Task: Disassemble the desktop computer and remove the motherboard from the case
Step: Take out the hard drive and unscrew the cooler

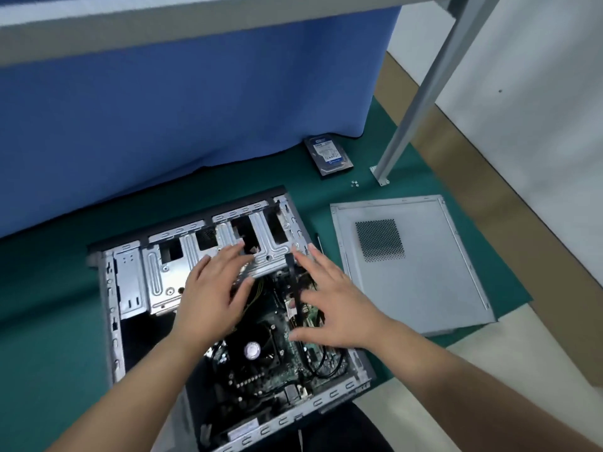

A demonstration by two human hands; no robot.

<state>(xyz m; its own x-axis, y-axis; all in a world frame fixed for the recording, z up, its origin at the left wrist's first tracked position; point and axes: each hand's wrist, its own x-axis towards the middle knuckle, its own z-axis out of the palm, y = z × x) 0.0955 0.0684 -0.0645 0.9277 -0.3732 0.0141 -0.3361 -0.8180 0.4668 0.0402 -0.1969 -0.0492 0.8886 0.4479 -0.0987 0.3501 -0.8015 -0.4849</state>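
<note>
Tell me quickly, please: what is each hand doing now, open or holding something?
Left hand: open, fingers spread over the drive cage, holding nothing.
Right hand: open, fingers spread above the motherboard, holding nothing.

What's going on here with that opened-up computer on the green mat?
A person is taking a desktop computer apart. The case lies open on its side, with the motherboard and its CPU fan still inside. Both hands hover over the inside with fingers spread, holding nothing: the left hand by the metal drive cage, the right hand over the board's edge. The side panel lies beside the case, and a hard drive and a few screws sit farther back.
</note>
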